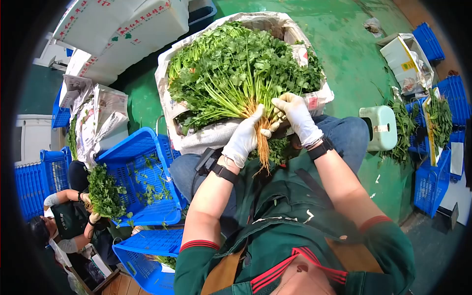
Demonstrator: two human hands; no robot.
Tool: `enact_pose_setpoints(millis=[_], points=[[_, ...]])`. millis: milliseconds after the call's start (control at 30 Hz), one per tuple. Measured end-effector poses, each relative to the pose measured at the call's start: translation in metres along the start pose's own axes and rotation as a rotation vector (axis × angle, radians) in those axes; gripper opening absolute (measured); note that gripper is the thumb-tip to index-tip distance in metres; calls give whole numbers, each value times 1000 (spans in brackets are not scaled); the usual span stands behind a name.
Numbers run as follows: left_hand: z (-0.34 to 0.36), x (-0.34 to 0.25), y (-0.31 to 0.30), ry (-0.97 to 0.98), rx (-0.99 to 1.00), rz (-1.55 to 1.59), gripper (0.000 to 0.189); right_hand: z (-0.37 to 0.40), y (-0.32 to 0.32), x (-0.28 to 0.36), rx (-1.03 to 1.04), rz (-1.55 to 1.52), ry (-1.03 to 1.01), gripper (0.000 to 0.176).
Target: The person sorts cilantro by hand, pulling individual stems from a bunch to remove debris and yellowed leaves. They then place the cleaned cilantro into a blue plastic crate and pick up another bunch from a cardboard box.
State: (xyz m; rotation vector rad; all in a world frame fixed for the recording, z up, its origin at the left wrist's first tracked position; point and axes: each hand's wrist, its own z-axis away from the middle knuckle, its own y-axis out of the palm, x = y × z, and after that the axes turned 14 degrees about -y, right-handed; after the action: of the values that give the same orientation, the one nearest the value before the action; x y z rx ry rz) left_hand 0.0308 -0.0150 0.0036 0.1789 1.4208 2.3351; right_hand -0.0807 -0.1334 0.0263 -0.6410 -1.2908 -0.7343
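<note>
A bunch of leafy green herbs [236, 91] with long brown roots [264, 147] lies over the front of a lined box [182, 143] heaped with more greens. My left hand [246, 135], in a white glove, is closed around the base of the stems, just above the hanging roots. On the other side of the stems, my right hand [293, 115], also gloved, has its fingers curled in against the bunch. Whether its fingertips pinch a stem or root is too small to tell.
Blue crates [142, 172] stand at the left, some leaves in one. Beyond them a co-worker [64, 221] holds greens. A pale green stool [378, 128] is right of my knee, with more greens [440, 120] and blue crates further right. White boxes [123, 34] stand upper left.
</note>
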Motion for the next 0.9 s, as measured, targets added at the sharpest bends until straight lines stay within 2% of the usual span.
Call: enact_pose_setpoints(millis=[100, 200, 367, 433, 500, 567, 600, 633, 700, 733, 767, 833, 867, 900], points=[[-3, 0, -5, -27, -29, 35, 24, 4, -3, -2, -20, -83, -5, 10], [-6, -1, -9, -59, -52, 26, 21, 2, -12, -4, -13, -376, 44, 5], [-6, 0, -13, -31, -66, 46, 21, 18, -17, 4, 86, -365, -11, 10], [-10, -2, -17, -37, -57, 26, 20, 25, -24, 13, 133, -452, -94, 11], [-9, -1, -19, -30, -71, 36, 18, 36, -34, 33, 246, -760, -185, 14], [-9, -1, -20, -43, -81, 38, 18, 40, -52, 37, 455, -609, -208, 16], [-9, -2, -21, -57, -88, 32, 17, 46, -52, 61, 532, -141, 8, 19], [-8, -3, -20, -56, -83, 30, 17, 47, -45, 67, 671, 144, 104, 25], [-7, -2, -20, -50, -53, 18, 17, 46, -36, 47, 670, 642, -33, 27], [-8, -3, -21, -46, -80, 1, 16, 43, -31, 43, 516, 513, 37, 33], [-9, -1, -22, -42, -80, 4, 16, 39, -23, 34, 302, 252, 20, 42], [-10, 1, -23, -20, -124, -54, 13, 22, -8, 33, 87, 509, -102, 46], [-10, 4, -21, 38, -196, -135, 12, 14, 0, 27, 95, 653, -131, 42], [-10, 11, -12, 195, -242, -243, 15, 7, 6, 22, 99, 797, -163, 39]])
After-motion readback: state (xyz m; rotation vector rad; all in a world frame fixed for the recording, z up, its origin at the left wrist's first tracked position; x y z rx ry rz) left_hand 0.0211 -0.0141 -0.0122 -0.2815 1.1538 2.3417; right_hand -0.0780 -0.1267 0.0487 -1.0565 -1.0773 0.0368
